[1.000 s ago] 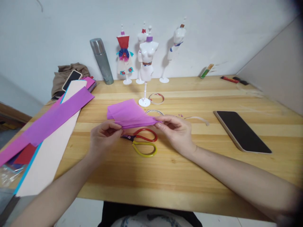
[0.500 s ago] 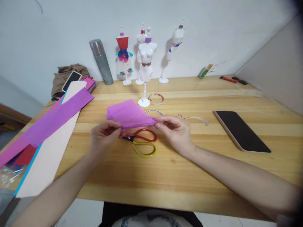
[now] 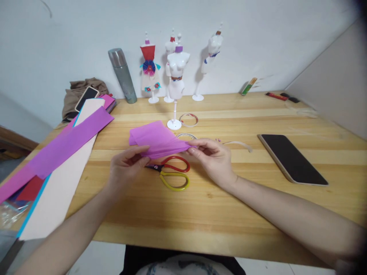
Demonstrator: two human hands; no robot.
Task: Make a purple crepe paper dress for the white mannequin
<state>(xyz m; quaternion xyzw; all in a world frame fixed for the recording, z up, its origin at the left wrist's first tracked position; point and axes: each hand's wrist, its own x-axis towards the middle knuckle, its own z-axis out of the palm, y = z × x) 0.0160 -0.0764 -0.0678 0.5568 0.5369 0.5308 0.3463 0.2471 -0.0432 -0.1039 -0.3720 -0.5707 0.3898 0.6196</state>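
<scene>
A thin purple sheet [image 3: 159,138] spreads between my two hands over the middle of the table. My left hand [image 3: 127,164] has its thumb and forefinger at the sheet's near left edge, with the edge between them. At the sheet's gathered right end, my right hand [image 3: 210,158] pinches the purple folds between thumb and fingers. Scissors [image 3: 175,180] with one red and one yellow handle lie just below the sheet, their tips by my left fingers. Behind the sheet stands a white mini mannequin [image 3: 176,80] with a purple neck band and a brown waist band.
More mannequins [image 3: 148,72] and a flask [image 3: 123,76] line the wall. Tape rings [image 3: 189,120] lie mid-table. A phone [image 3: 292,158] is at right. Long purple and white sheets [image 3: 71,145] cover the left side, near a brown cloth [image 3: 75,93].
My left thumb and forefinger have shifted slightly on the sheet's near edge, and more of that edge shows spread out. My right hand has hardly moved.
</scene>
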